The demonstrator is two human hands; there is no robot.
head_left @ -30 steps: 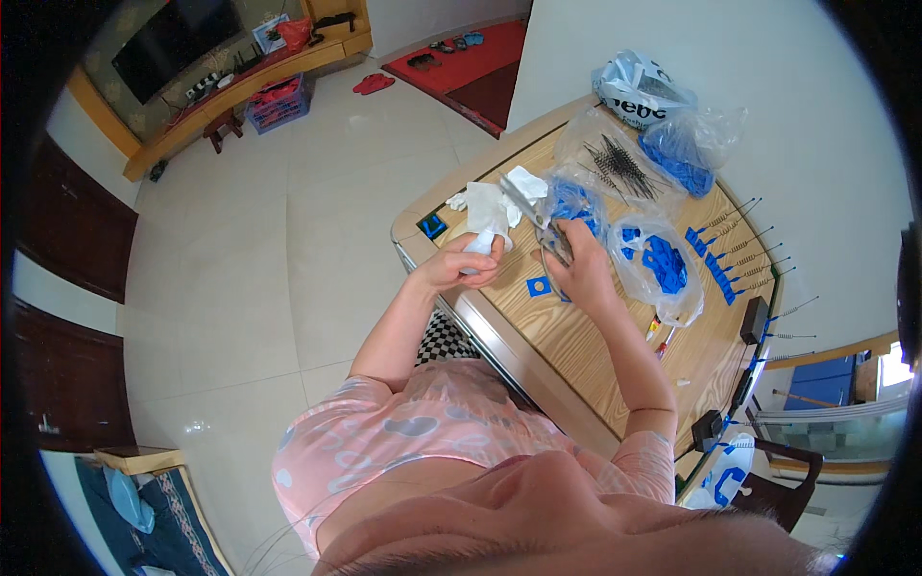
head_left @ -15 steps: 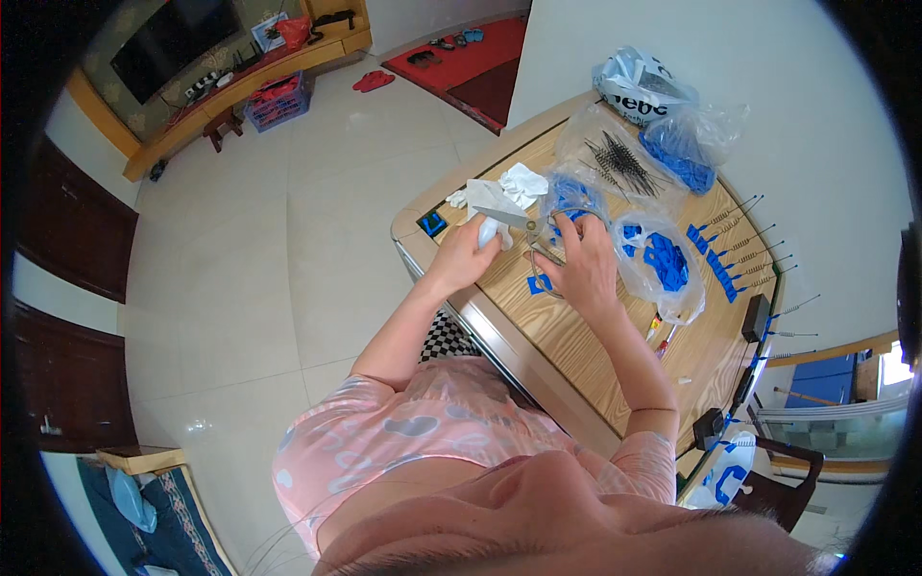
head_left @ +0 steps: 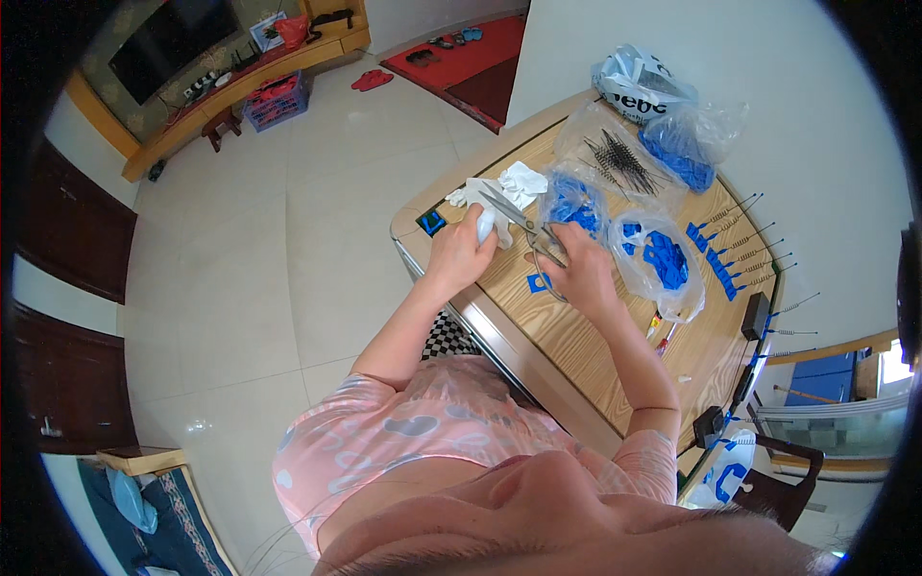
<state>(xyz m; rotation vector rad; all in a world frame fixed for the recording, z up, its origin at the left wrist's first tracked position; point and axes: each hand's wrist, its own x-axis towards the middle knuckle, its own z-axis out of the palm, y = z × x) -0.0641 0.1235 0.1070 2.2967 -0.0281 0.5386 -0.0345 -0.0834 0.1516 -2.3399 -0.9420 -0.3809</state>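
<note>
My left hand (head_left: 458,253) is closed on a white cloth-like piece (head_left: 487,226), part of which sticks out past the thumb. In my right hand (head_left: 582,273) is a pair of metal scissors (head_left: 511,207), with fingers through the large handle loops. Its blades point up and left, a narrow gap between them, just right of the left hand. Behind them more crumpled white cloth (head_left: 523,182) lies on the table. A small blue square piece (head_left: 539,283) rests below the scissors' handles.
Clear plastic bags with blue pieces (head_left: 665,261) and dark springy wires (head_left: 622,163) cover the table's (head_left: 586,350) far side. Blue pieces with spring wires (head_left: 720,261) line the right edge, near black blocks (head_left: 757,319). A small blue-and-black item (head_left: 432,224) sits at the left corner.
The scissors' blades have swung upward, and their handles have come closer together. My right hand has dropped slightly and turned. My left hand has shifted a little left.
</note>
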